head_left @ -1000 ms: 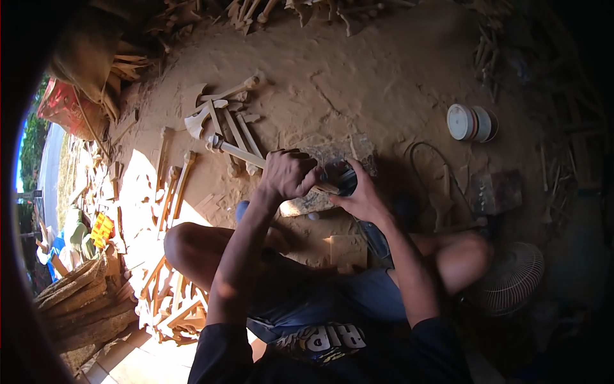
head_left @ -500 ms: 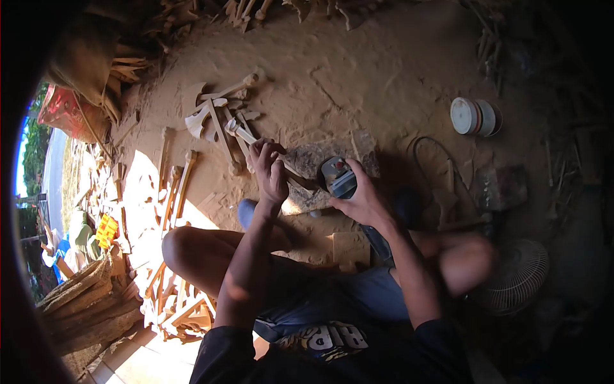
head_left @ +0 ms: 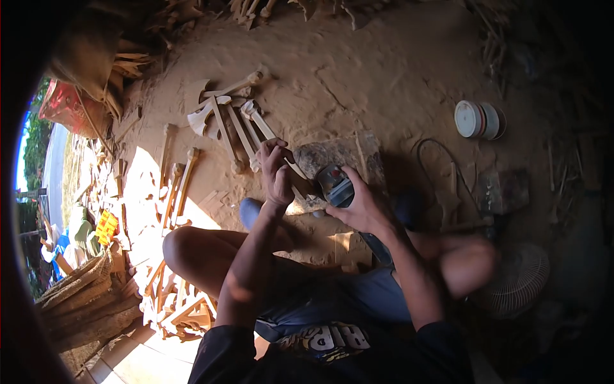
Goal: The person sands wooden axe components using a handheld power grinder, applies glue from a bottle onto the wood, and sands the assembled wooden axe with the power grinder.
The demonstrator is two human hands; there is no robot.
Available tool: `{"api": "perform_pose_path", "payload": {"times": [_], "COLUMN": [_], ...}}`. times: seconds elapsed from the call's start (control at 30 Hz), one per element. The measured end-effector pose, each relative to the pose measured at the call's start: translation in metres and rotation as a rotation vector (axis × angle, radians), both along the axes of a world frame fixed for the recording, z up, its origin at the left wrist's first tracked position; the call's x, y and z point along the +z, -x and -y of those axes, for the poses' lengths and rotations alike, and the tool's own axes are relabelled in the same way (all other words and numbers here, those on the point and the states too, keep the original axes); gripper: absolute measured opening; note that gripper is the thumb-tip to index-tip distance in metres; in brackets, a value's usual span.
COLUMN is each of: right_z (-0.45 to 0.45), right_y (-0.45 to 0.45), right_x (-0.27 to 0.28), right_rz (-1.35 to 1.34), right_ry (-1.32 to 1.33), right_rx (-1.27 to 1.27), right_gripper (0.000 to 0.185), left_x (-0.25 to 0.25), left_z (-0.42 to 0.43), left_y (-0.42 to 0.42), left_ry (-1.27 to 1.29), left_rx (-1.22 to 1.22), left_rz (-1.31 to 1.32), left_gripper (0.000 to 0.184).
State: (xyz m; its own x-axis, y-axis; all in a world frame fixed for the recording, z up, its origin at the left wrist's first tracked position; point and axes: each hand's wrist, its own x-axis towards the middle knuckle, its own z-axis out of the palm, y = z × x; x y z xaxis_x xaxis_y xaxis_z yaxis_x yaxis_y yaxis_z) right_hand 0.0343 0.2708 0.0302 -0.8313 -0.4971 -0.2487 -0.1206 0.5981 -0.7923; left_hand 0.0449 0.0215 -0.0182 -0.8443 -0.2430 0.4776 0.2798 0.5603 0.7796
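Note:
My left hand (head_left: 276,174) is closed around the middle of a long bone (head_left: 258,120). The knobbed end of the bone points up and away to the left, and its other end slants down toward the angle grinder (head_left: 338,188). My right hand (head_left: 364,203) wraps the head of this grinder, whose dark body trails back toward my lap. Grinder and bone end meet or nearly meet; I cannot tell whether they touch. Beneath them lies a worn, mottled slab (head_left: 326,152). Several cut bones (head_left: 225,128) are heaped beyond my left hand.
More long bones (head_left: 184,185) and a sunlit bone pile (head_left: 185,307) lie to the left. At the right are a white bucket (head_left: 470,119), a dark cable (head_left: 441,146) and a fan (head_left: 521,278). Sacking (head_left: 89,307) stands at lower left. Dust covers the ground.
The knobbed end of the held bone has swung up and to the right, so the bone stands steeper. My left hand has turned slightly; the grinder has shifted a little.

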Motion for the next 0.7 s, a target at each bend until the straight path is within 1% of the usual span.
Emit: {"api": "perform_pose_path", "payload": {"times": [0.17,0.27,0.37,0.47,0.57,0.67,0.7], "right_z": [0.014,0.023,0.032,0.039,0.039,0.027,0.023], "right_y": [0.006,0.013,0.022,0.024,0.024,0.019,0.017], "right_x": [0.003,0.001,-0.002,0.002,0.017,0.011,0.014], "right_rz": [0.049,0.015,0.096,0.084,0.118,0.019,0.036], "right_ry": [-0.027,-0.027,0.014,0.038,-0.048,-0.046,-0.055], "right_rx": [-0.008,0.001,0.003,-0.007,-0.001,0.013,0.024], "right_gripper": [0.097,0.097,0.091,0.09,0.089,0.092,0.093], "left_x": [0.004,0.021,0.014,0.011,0.013,0.014,0.013], "left_z": [-0.006,-0.017,-0.015,-0.014,-0.013,-0.014,-0.014], "left_y": [-0.001,-0.001,0.0,0.0,-0.001,0.0,0.0], "left_ry": [-0.04,-0.019,-0.02,-0.017,-0.012,-0.031,-0.04], "left_rx": [-0.059,-0.021,-0.028,-0.028,-0.022,-0.012,-0.008], "left_rz": [-0.013,-0.043,-0.053,-0.058,-0.061,-0.058,-0.058], "left_gripper": [0.053,0.041,0.045,0.046,0.047,0.048,0.049]}}
